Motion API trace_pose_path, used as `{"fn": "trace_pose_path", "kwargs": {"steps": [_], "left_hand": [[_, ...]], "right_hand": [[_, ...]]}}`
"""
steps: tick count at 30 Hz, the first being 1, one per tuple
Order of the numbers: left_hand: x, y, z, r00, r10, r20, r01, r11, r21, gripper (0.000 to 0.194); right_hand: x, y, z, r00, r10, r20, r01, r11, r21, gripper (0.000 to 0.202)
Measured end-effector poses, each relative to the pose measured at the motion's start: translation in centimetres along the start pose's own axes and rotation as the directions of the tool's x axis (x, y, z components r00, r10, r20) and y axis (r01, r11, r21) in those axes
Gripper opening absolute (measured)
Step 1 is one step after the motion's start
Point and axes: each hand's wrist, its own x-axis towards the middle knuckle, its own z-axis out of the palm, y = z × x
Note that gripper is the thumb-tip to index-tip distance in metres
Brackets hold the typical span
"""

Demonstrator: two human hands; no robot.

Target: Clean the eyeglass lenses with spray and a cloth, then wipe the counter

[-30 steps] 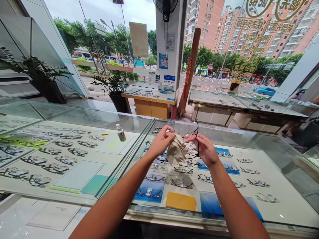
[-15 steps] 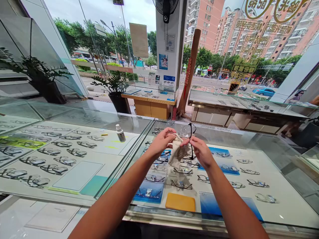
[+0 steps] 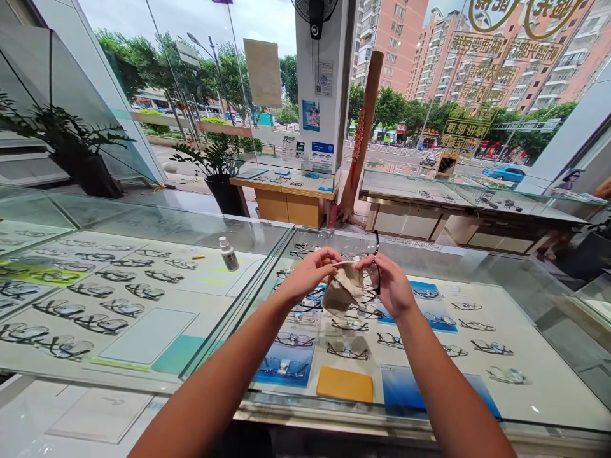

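Observation:
Above the glass counter, my left hand [image 3: 312, 273] pinches one edge of a beige cleaning cloth [image 3: 342, 289], which hangs down between both hands. My right hand [image 3: 392, 283] is closed on a pair of dark-framed eyeglasses [image 3: 377, 240], held upright on edge. The thumb and finger of that hand also meet the cloth's right corner. One lens shows above the right fingers; the rest of the frame is partly hidden behind the hand.
Under the glass lie several rows of eyeglasses [image 3: 347, 350] and a yellow case [image 3: 344, 384]. A small white-capped spray bottle [image 3: 229, 254] stands on the left counter. Potted plants [image 3: 224, 165] and another display counter [image 3: 286, 181] stand beyond.
The cloth has spread wider between my hands. My right hand has shifted slightly right with the eyeglasses, which have turned more edge-on.

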Motion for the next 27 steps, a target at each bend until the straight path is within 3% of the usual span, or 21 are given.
{"fn": "trace_pose_path", "kwargs": {"steps": [4,11,16,18,27], "left_hand": [[-0.1,-0.2,0.3,0.995,0.036,0.098,-0.041,0.998,0.054,0.020],[-0.7,0.2,0.3,0.951,-0.037,0.307,-0.003,0.992,0.129,0.028],[-0.5,0.0,0.0,0.975,0.004,0.222,-0.055,0.972,0.227,0.010],[-0.3,0.0,0.0,0.983,0.036,0.182,-0.082,0.964,0.254,0.012],[-1.0,1.2,0.0,0.954,0.067,0.291,-0.160,0.938,0.308,0.013]], "right_hand": [[0.0,-0.3,-0.1,0.999,0.048,-0.002,-0.048,0.993,0.107,0.022],[0.0,-0.1,-0.1,0.997,0.063,0.034,-0.067,0.989,0.130,0.023],[0.0,-0.2,-0.2,0.997,0.058,0.049,-0.065,0.987,0.148,0.022],[-0.1,-0.4,-0.3,0.998,0.039,0.041,-0.045,0.983,0.180,0.022],[-0.1,-0.8,-0.1,0.997,0.074,-0.001,-0.070,0.949,0.309,0.022]]}}
